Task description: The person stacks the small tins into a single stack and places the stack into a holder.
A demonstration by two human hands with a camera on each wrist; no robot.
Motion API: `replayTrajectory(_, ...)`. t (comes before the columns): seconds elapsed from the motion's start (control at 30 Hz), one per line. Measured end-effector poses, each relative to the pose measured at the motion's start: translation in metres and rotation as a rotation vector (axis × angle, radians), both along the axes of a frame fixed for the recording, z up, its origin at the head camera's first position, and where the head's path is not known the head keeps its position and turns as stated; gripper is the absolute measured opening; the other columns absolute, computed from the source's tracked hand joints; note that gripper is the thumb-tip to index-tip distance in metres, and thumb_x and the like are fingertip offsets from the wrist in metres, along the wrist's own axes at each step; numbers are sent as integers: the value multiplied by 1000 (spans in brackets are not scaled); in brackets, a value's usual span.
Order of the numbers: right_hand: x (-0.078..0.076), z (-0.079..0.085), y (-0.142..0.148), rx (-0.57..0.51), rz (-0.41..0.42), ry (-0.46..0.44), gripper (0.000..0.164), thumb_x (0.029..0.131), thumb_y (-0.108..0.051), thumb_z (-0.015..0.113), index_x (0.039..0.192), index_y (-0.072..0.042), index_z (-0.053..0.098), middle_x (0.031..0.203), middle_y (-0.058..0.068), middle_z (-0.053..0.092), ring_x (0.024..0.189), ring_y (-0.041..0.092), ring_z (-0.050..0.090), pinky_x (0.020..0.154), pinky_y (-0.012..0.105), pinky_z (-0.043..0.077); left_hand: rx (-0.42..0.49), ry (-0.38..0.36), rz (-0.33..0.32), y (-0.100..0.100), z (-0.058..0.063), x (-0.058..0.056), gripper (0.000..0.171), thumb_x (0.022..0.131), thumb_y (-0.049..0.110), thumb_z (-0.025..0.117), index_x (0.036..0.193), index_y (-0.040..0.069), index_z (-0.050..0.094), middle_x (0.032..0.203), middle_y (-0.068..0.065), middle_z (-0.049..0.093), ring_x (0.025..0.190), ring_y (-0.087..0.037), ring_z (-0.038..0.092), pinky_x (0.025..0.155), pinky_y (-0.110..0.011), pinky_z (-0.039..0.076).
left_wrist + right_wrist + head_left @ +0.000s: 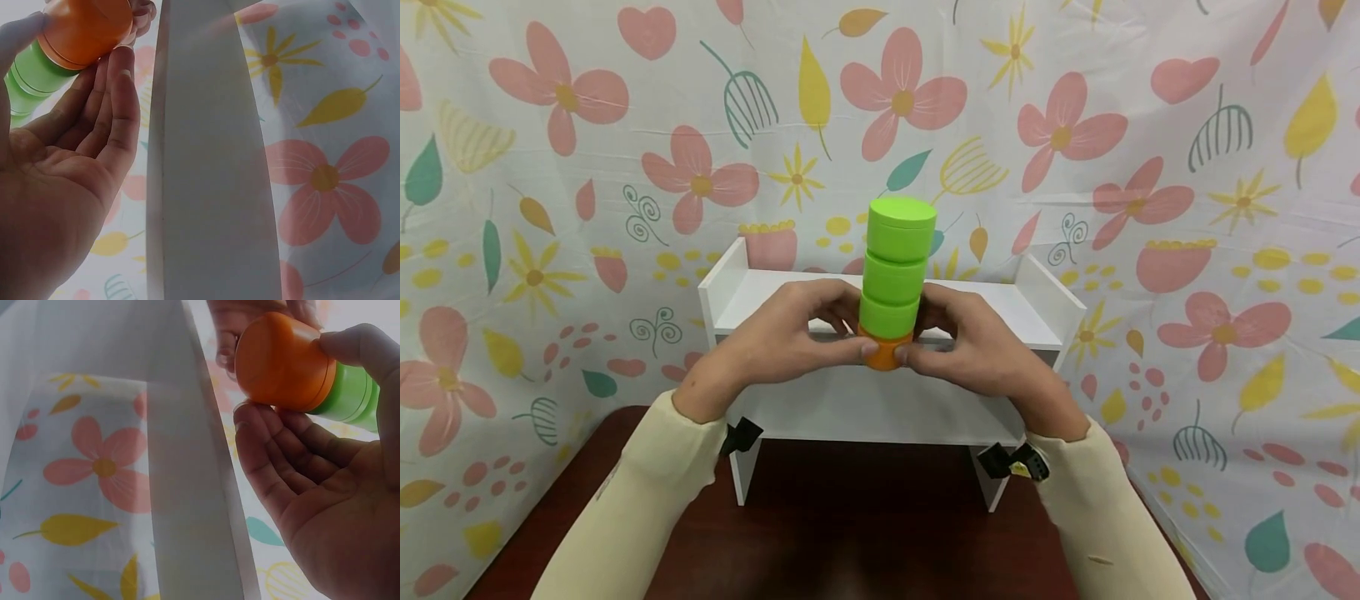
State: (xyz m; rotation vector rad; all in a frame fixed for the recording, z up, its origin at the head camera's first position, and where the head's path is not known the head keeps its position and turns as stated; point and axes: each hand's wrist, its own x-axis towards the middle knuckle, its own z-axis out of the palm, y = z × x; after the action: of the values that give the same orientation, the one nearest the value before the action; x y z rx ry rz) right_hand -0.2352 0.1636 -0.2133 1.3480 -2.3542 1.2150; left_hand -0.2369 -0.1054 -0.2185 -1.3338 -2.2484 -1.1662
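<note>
Both hands hold up an upright, slightly tilted stack of round plastic pieces in the middle of the head view. Several bright green cylinders [901, 237] sit one on another above an orange cylinder [887, 353] at the bottom. My left hand [797, 333] grips the orange piece from the left, thumb on its near side. From the right, my right hand [973, 337] pinches the same piece, its thumb close to the left one. Both wrist views show the orange piece's smooth rounded underside [272, 362], with fingertips against it. Whether the pieces are hollow is hidden.
Behind and below the hands stands a white shelf unit [865, 408] with raised side panels [1051, 300]. It rests on a dark reddish-brown table [865, 533]. A floral-patterned curtain [625, 100] hangs behind and at both sides.
</note>
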Motion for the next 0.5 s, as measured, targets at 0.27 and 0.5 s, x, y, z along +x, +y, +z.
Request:
replayTrajectory(0.27, -8, 3, 0, -16, -25, -30, 47, 91, -1, 75, 136, -5, 65, 121, 3, 72, 101, 19, 72, 97, 42, 58, -26, -12, 45, 1, 4, -7, 34, 95, 25, 82, 125, 12, 72, 107, 6, 73, 96, -10, 69, 92, -33, 59)
replayTrajectory(0.5, -15, 4, 0, -24, -56, -48, 46, 91, -3, 76, 135, -2, 64, 120, 8, 72, 101, 22, 71, 97, 40, 58, -27, -22, 52, 3, 5, -14, 32, 96, 25, 81, 123, 12, 72, 107, 5, 74, 97, -11, 70, 94, -34, 58)
